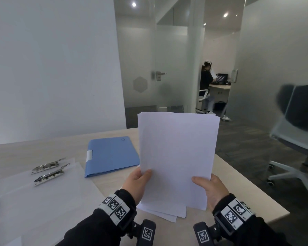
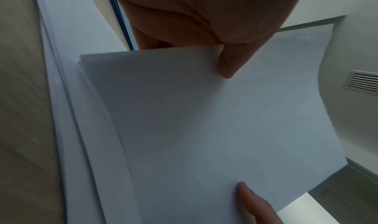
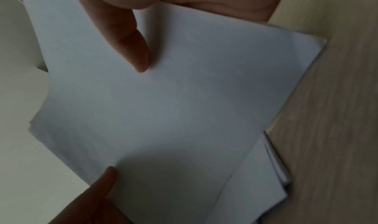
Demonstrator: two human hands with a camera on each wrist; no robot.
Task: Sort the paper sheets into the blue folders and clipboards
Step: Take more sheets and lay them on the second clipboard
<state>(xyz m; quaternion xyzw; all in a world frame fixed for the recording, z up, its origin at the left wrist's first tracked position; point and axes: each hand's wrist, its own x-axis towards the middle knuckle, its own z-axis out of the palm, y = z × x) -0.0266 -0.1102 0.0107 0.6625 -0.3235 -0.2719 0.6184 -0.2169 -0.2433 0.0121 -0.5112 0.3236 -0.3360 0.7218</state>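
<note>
A stack of white paper sheets [image 1: 178,157] stands nearly upright over the desk's near edge, held by both hands. My left hand [image 1: 138,181] pinches its lower left edge, thumb on the front. My right hand [image 1: 209,189] pinches the lower right edge the same way. The left wrist view shows the held sheets [image 2: 214,122] under my left thumb [image 2: 227,65]; the right wrist view shows the same sheets [image 3: 174,106]. More loose sheets [image 1: 165,213] lie flat on the desk below. A shut blue folder [image 1: 110,155] lies behind my left hand. Two clear clipboards [image 1: 43,192] with metal clips [image 1: 49,175] lie to the left.
The light wood desk [image 1: 16,157] ends close on the right, where a grey office chair [image 1: 299,139] stands on dark floor. A white wall is behind the desk at the left. Through a glass door, a person [image 1: 206,80] sits at another desk far off.
</note>
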